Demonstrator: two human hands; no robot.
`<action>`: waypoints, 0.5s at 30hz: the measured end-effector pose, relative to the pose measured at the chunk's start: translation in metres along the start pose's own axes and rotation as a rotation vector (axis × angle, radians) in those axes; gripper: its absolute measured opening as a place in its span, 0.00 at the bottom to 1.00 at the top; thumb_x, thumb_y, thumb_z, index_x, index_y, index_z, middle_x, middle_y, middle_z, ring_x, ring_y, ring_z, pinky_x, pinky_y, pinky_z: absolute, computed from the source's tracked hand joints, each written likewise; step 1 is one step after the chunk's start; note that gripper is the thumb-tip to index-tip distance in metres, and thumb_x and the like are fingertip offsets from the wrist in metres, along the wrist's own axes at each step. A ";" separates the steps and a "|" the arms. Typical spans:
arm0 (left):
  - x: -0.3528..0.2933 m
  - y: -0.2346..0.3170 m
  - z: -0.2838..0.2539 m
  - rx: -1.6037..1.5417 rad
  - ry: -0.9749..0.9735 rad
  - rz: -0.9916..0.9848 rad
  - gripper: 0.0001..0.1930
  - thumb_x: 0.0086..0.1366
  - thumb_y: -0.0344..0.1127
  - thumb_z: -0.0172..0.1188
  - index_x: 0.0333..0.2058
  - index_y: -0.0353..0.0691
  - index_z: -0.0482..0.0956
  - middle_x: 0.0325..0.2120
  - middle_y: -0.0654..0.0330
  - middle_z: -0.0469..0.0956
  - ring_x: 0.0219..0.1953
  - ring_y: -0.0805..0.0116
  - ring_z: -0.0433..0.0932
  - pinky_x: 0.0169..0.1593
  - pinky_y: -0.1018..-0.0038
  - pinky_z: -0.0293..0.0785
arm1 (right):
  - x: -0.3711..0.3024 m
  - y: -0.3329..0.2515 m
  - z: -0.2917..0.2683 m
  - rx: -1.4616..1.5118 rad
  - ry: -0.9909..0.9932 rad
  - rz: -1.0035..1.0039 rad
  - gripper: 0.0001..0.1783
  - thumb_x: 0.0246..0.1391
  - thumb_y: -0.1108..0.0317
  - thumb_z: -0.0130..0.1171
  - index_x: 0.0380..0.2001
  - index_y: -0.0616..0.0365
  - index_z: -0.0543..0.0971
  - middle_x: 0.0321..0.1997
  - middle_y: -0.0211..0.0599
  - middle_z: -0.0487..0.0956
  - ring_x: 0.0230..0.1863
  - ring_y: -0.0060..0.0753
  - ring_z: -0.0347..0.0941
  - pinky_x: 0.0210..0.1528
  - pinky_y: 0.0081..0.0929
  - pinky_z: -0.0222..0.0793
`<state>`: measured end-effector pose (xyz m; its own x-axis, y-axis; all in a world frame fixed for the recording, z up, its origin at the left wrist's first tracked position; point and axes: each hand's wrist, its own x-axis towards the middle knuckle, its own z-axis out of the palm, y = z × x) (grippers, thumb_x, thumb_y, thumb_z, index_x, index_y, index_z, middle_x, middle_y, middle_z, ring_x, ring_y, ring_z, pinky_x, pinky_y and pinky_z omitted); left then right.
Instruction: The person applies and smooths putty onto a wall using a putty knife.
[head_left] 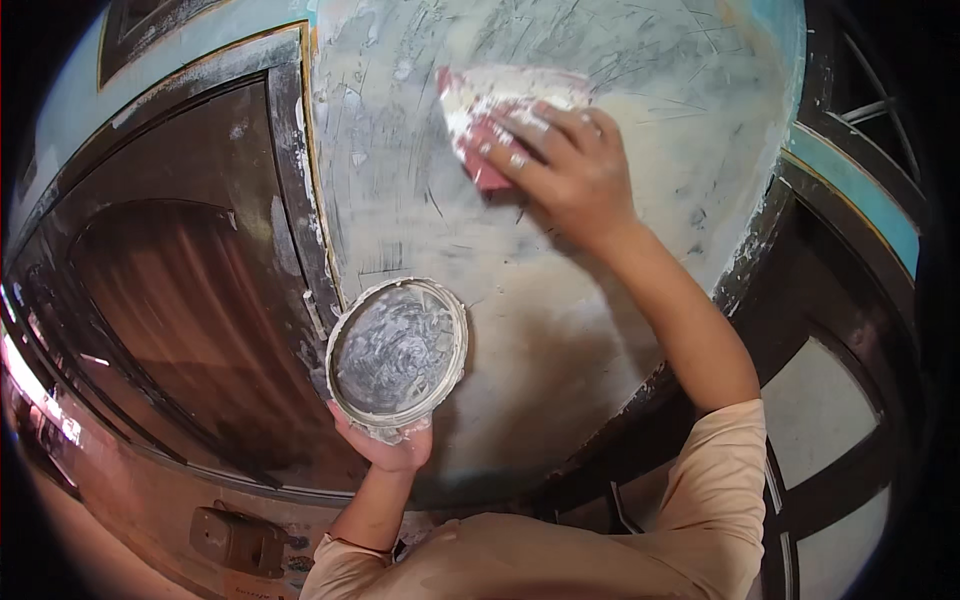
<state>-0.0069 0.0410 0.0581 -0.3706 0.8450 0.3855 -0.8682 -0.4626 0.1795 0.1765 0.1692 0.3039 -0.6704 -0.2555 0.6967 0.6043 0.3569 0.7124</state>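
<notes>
High on the wall, my right hand grips a pinkish-red flat putty spreader smeared with white putty. Its face lies against or very close to the wall; exact contact I cannot tell. White putty also coats my right fingertips. Lower and to the left, my left hand holds a round lid from below, tilted so its inside shows. A thin, swirled layer of greyish-white putty covers the inside, and thicker putty crusts the rim. The wall is patchy, with pale smears and dark scratches.
A dark wooden door with a worn frame stands at the left. Dark panelled woodwork with pale panels is close to my right arm. At the lower left, a brown boxy object sits on the floor.
</notes>
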 end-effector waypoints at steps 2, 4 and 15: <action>-0.002 0.007 0.004 0.013 -0.018 0.012 0.38 0.67 0.68 0.37 0.67 0.49 0.58 0.65 0.62 0.62 0.66 0.58 0.61 0.68 0.56 0.57 | -0.013 -0.024 -0.010 0.060 -0.020 -0.095 0.12 0.48 0.57 0.63 0.39 0.33 0.83 0.43 0.21 0.82 0.47 0.32 0.75 0.53 0.41 0.62; -0.001 0.010 0.005 0.011 -0.027 0.029 0.39 0.66 0.68 0.37 0.67 0.49 0.58 0.66 0.62 0.61 0.66 0.58 0.61 0.68 0.56 0.57 | -0.012 -0.026 -0.021 0.071 0.019 -0.099 0.13 0.47 0.61 0.63 0.39 0.32 0.83 0.43 0.19 0.81 0.46 0.31 0.74 0.54 0.40 0.59; -0.017 0.003 0.006 0.043 0.051 0.112 0.37 0.68 0.67 0.36 0.67 0.48 0.58 0.66 0.61 0.60 0.67 0.57 0.60 0.68 0.56 0.56 | -0.085 -0.051 -0.037 0.138 -0.190 -0.069 0.17 0.47 0.52 0.63 0.44 0.26 0.80 0.38 0.20 0.78 0.47 0.27 0.75 0.50 0.43 0.63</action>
<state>-0.0010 0.0235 0.0577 -0.4819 0.7994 0.3589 -0.8059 -0.5651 0.1765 0.2185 0.1397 0.2120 -0.7848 -0.1145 0.6091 0.4984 0.4674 0.7301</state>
